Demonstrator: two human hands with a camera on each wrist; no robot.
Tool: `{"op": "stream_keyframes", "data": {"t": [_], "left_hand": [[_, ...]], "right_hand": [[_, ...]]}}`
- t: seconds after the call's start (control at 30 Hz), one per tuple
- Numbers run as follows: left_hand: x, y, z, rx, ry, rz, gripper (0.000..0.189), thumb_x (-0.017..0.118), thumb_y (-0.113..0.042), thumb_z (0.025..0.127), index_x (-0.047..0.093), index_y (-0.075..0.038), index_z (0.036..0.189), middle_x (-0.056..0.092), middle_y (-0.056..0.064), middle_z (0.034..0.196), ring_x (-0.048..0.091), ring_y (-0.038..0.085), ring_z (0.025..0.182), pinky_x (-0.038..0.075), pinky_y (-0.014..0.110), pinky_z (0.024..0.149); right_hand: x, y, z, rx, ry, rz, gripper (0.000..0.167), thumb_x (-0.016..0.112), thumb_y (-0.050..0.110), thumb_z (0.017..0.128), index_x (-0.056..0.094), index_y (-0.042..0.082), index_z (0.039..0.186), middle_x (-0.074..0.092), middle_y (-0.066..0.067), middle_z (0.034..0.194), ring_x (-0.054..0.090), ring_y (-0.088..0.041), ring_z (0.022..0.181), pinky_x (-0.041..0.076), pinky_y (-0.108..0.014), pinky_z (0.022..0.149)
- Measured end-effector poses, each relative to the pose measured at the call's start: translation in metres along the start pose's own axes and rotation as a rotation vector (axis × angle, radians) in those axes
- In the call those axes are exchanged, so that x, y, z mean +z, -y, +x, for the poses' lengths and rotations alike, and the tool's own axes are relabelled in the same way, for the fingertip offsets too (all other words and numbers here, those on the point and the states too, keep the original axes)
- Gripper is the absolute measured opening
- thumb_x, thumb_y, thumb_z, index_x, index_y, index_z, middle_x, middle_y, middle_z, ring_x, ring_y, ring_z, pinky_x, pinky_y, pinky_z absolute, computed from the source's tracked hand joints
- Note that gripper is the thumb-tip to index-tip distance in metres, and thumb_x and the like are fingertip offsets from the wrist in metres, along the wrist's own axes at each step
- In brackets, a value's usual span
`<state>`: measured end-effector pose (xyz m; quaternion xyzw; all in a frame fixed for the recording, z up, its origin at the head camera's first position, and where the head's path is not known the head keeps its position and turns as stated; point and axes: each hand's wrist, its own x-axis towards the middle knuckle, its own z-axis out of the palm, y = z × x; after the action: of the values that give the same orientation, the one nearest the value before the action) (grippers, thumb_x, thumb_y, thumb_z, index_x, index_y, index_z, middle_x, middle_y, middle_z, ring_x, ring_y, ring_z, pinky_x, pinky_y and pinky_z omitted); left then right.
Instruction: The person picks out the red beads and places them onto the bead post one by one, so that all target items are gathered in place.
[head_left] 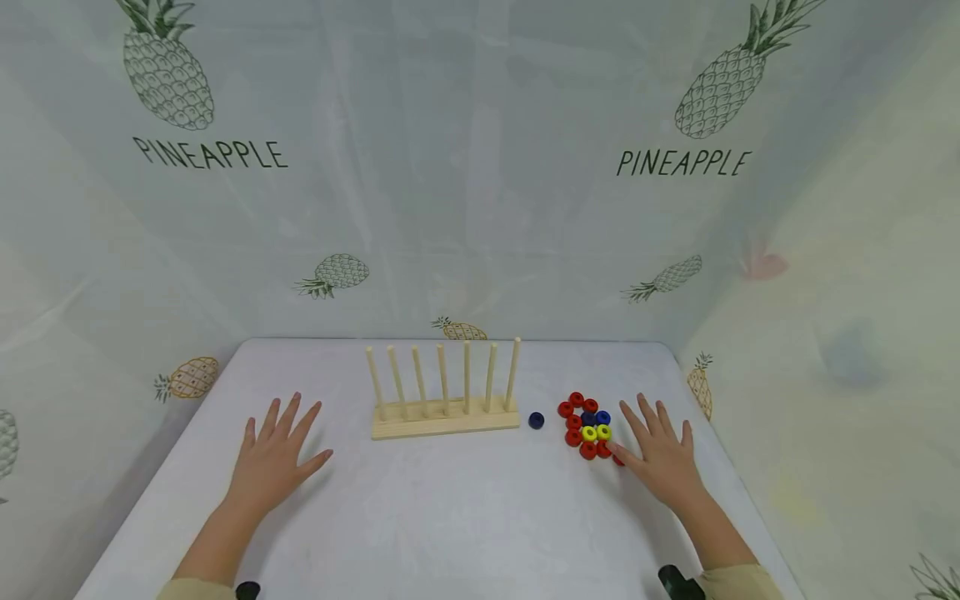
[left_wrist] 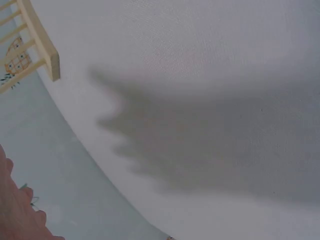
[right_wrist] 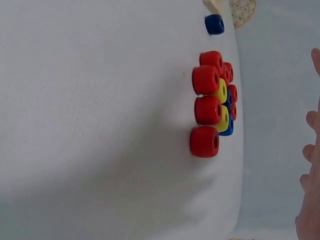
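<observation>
A wooden peg rack (head_left: 446,422) with several upright bare pegs stands at the middle back of the table. Right of it lies a lone dark blue bead (head_left: 536,420). Farther right is a cluster of red beads (head_left: 573,437), yellow beads (head_left: 589,433) and blue beads (head_left: 603,417), each with a hole. My left hand (head_left: 272,462) hovers with spread fingers left of the rack, holding nothing. My right hand (head_left: 662,457) is spread beside the cluster, its thumb overlapping the nearest red beads in the head view. The right wrist view shows that hand (right_wrist: 312,150) apart from the beads.
The white table (head_left: 450,525) reaches back to a hanging cloth (head_left: 480,167) printed with pineapples. More cloth hangs at the left and right sides. Both hands cast shadows on the tabletop.
</observation>
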<state>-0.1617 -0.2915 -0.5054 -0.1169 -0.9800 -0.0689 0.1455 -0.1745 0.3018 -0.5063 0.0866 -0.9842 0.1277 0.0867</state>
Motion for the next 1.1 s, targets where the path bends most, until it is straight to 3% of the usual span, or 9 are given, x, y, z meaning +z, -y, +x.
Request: {"op": "stream_keyframes", "data": {"t": [0.27, 0.47, 0.73, 1.1], "left_hand": [[0.012, -0.002, 0.011, -0.011, 0.039, -0.022, 0.08, 0.068, -0.051, 0.086, 0.039, -0.011, 0.149, 0.026, 0.024, 0.154, 0.015, 0.046, 0.142, 0.01, 0.071, 0.106], [0.021, -0.004, 0.018, -0.028, 0.089, -0.044, 0.083, 0.068, -0.053, 0.085, 0.037, -0.01, 0.149, 0.023, 0.024, 0.155, 0.015, 0.048, 0.141, 0.008, 0.071, 0.106], [0.034, -0.011, 0.026, -0.049, 0.1, -0.055, 0.083, 0.067, -0.055, 0.085, 0.039, -0.009, 0.148, 0.027, 0.025, 0.153, 0.021, 0.048, 0.139, 0.014, 0.072, 0.104], [0.05, -0.022, 0.043, -0.084, 0.15, -0.134, 0.082, 0.066, -0.053, 0.087, 0.035, -0.012, 0.151, 0.025, 0.024, 0.155, 0.019, 0.05, 0.139, 0.011, 0.074, 0.103]], "right_hand": [[0.004, 0.008, 0.008, 0.01, 0.009, 0.03, 0.075, 0.06, 0.049, 0.092, 0.034, 0.011, 0.152, 0.02, -0.023, 0.157, 0.01, -0.048, 0.142, -0.004, -0.073, 0.104], [0.004, 0.016, 0.011, 0.016, 0.01, 0.048, 0.073, 0.061, 0.045, 0.093, 0.037, 0.006, 0.149, 0.03, -0.025, 0.152, 0.022, -0.049, 0.137, 0.009, -0.073, 0.104], [0.013, 0.025, 0.016, 0.044, -0.022, 0.08, 0.069, 0.069, 0.04, 0.089, 0.046, 0.003, 0.143, 0.043, -0.025, 0.143, 0.037, -0.044, 0.131, 0.03, -0.066, 0.102], [0.021, 0.035, 0.023, 0.126, 0.017, 0.197, 0.064, 0.071, 0.038, 0.088, 0.052, 0.001, 0.136, 0.05, -0.023, 0.135, 0.045, -0.043, 0.125, 0.037, -0.061, 0.1]]}}
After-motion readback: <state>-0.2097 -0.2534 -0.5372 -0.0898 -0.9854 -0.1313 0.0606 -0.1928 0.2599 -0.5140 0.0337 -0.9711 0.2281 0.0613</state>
